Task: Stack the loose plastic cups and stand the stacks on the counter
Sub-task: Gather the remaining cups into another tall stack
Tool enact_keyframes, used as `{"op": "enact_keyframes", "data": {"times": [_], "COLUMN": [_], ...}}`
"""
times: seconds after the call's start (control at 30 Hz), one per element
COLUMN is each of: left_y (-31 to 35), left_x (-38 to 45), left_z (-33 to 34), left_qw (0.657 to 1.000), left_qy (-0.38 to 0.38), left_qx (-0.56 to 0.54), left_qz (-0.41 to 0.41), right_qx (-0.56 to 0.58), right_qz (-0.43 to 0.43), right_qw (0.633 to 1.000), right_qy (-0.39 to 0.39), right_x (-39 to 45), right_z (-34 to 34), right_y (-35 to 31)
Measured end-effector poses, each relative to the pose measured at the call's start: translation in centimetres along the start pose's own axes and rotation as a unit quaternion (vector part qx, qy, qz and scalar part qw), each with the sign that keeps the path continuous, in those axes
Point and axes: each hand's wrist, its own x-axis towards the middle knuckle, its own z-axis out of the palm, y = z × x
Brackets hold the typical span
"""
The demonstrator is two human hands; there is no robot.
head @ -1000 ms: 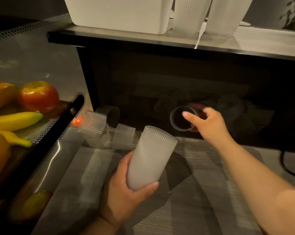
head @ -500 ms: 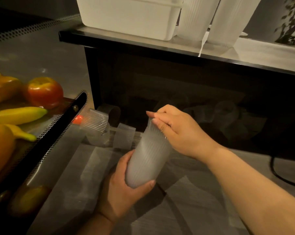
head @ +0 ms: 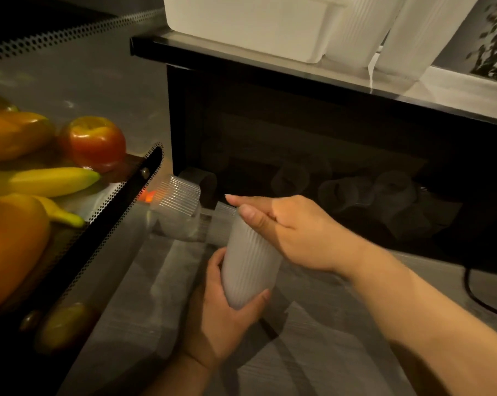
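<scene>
Your right hand [head: 295, 232] has come back from the far reach and now sits over the mouth of the cup stack [head: 248, 267]. A second ago it was out at a loose cup near the dark cabinet front; that cup is no longer visible there, so it's most likely seated in the stack now, though the hand covers the rim and I can't confirm.

Fingers: your left hand [head: 224, 315] wraps the lower end of the stack, which is tilted and held above the tabletop [head: 313, 352]. Right-hand fingers curl over the top rim, pressing or gripping it; can't tell which.

Left to do:
- One ribbed clear cup [head: 178, 200] lies on its side far left, just beside the fruit tray [head: 107, 224].
- More clear cups [head: 338, 192] sit in the shadow at the cabinet base, far right. Dim, count unclear.

My read: one cup just got added and several are left. The stack isn't standing yet. Finished stacks [head: 358, 27] already stand on the upper shelf next to the white bin [head: 250, 21].
</scene>
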Motion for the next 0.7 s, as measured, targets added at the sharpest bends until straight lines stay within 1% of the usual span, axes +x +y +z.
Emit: {"op": "enact_keyframes", "data": {"times": [0.03,0.07,0.1,0.13,0.17,0.2,0.23,0.27,0.3,0.33,0.43,0.47,0.5,0.53,0.57,0.6,0.63,0.7], "left_y": [0.0,0.0,0.1,0.0,0.0,-0.1,-0.2,-0.3,-0.4,-0.4,-0.4,-0.4,-0.4,-0.6,-0.7,-0.7,-0.5,0.0], "left_x": [0.0,-0.1,-0.1,-0.2,-0.2,-0.2,-0.2,-0.3,-0.3,-0.3,-0.2,-0.2,-0.2,-0.2,-0.2,-0.2,-0.2,-0.2], "left_z": [-0.1,-0.2,-0.3,-0.3,-0.2,-0.2,-0.2,-0.2,-0.3,-0.3,-0.5,-0.6,-0.6,-0.6,-0.6,-0.7,-0.7,-0.7], "left_qw": [1.000,1.000,1.000,0.999,0.999,0.999,0.999,1.000,1.000,1.000,0.999,0.999,0.999,0.999,0.999,0.999,1.000,1.000], "left_qy": [0.005,0.013,0.022,0.030,0.035,0.035,0.031,0.026,0.024,0.025,0.030,0.032,0.033,0.032,0.028,0.020,0.010,-0.010], "left_qx": [0.007,0.014,0.018,0.017,0.015,0.014,0.016,0.015,0.011,0.006,0.007,0.010,0.010,0.010,0.014,0.020,0.024,0.023], "left_qz": [0.002,0.005,0.008,0.009,0.008,0.008,0.007,0.006,0.005,0.006,0.022,0.025,0.024,0.020,0.018,0.017,0.014,0.007], "right_qx": [0.019,0.061,0.118,0.185,0.244,0.273,0.269,0.258,0.252,0.253,0.285,0.277,0.248,0.237,0.245,0.263,0.179,0.144], "right_qz": [0.003,0.005,0.004,0.008,0.024,0.053,0.079,0.103,0.124,0.144,0.188,0.178,0.169,0.166,0.175,0.177,0.133,0.116], "right_qw": [1.000,0.998,0.993,0.978,0.952,0.927,0.920,0.928,0.939,0.942,0.930,0.939,0.953,0.957,0.952,0.945,0.971,0.979], "right_qy": [-0.020,-0.017,0.022,0.098,0.186,0.253,0.274,0.249,0.200,0.165,0.139,0.103,0.043,-0.019,-0.054,-0.079,-0.084,-0.082], "right_x": [0.1,0.3,0.8,1.3,2.1,3.0,3.8,4.5,5.2,6.0,7.6,8.0,8.2,8.6,9.2,9.7,9.9,10.3], "right_z": [-0.4,-0.8,-1.0,-1.0,-0.7,-0.4,0.0,0.4,0.7,0.9,0.3,0.4,0.6,1.3,2.3,3.3,4.3,5.1], "right_y": [-0.3,-0.5,-0.3,0.2,1.1,2.0,2.8,3.5,4.3,5.1,6.5,6.9,6.8,6.8,6.8,6.9,7.2,7.1]}}
